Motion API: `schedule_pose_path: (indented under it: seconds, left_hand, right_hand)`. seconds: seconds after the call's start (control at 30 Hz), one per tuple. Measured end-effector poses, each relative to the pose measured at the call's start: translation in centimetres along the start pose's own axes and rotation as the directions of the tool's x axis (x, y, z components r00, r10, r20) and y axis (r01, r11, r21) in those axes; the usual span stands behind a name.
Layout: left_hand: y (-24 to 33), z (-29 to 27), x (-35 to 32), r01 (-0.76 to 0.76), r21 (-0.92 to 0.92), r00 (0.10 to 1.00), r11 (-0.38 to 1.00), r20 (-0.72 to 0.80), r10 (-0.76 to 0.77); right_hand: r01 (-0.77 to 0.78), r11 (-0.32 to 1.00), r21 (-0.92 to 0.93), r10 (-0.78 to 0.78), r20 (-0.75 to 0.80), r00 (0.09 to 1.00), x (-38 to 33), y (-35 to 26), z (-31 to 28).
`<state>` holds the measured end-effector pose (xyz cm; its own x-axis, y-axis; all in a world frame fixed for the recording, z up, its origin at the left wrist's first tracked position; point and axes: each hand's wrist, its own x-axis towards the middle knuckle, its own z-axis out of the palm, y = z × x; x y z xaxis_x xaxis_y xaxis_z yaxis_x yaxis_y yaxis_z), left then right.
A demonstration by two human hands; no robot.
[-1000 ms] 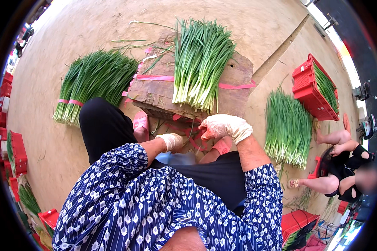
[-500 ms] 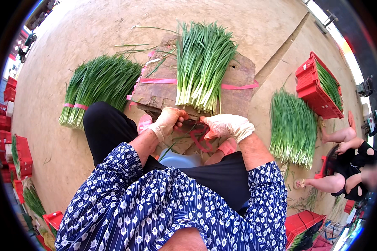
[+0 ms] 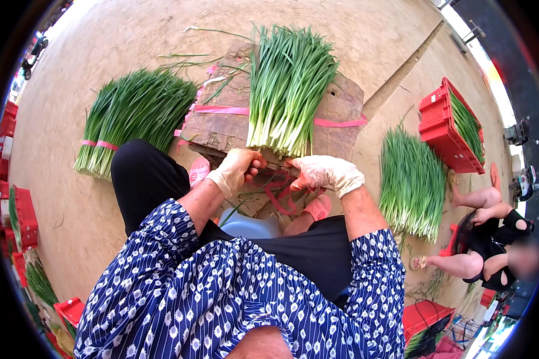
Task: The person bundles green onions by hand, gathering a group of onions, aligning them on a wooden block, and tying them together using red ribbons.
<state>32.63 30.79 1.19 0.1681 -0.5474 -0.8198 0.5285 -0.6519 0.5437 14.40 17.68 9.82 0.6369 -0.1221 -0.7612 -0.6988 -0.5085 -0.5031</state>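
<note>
Left hand [image 3: 232, 172] raised since earlier | greens [image 3: 288, 99] just beyond curled fingers [image 3: 254, 163] | hold: can't tell

Spread beneath and around the big slotted red crate [image 3: 446, 128]: tan floor [image 3: 365, 36], faintly mottled. Cut into it, to the left of the crate and running up and away: long, straight, dark groove [image 3: 403, 70]. Up and to the right of the crate: bright white strip [image 3: 500, 99], bent by the lens, then a dark area [image 3: 524, 54] beyond, too murky to name. Far to the left of the crate, at the rim: stacked red crates [image 3: 8, 128], with a small, blurred wheeled vehicle [image 3: 37, 51] above. Well below the crate: another red crate [image 3: 419, 317]. Lit brightly and evenly, with strongest glare along the white strip.
</note>
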Motion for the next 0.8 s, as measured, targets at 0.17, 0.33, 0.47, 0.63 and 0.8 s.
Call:
schedule_pose_path:
  seconds: [0.17, 0.33, 0.47, 0.63, 0.8]
  left_hand:
    - [-0.3, 0.2, -1.0, -0.079, 0.061, 0.996, 0.995, -0.029, 0.081]
    - [-0.1, -0.3, 1.3, -0.092, -0.113, 0.994, 0.989, -0.06, 0.086]
    - [-0.2, 0.2, 1.1, -0.063, -0.184, 0.998, 0.981, -0.009, 0.062]
    - [-1.8, 1.4, -0.6, -0.063, -0.011, 0.998, 0.998, 0.001, 0.063]
    - [-3.8, 1.8, -1.2, -0.062, 0.288, 0.994, 0.956, 0.106, 0.033]
  right_hand:
    - [0.233, 0.966, -0.108, -0.237, -0.022, 0.971, 1.9, 1.9, 1.2]
    - [0.037, 0.999, 0.009, -0.037, 0.002, 0.999, 0.4, -1.6, 0.0]
    - [0.08, 0.996, -0.04, -0.08, 0.015, 0.997, 0.8, -0.2, 0.4]
    - [0.109, 0.994, 0.014, -0.108, -0.034, 0.994, 1.5, 0.5, 1.0]
    - [-0.01, 0.995, 0.095, 0.001, 0.092, 0.996, 0.3, 1.4, -0.1]
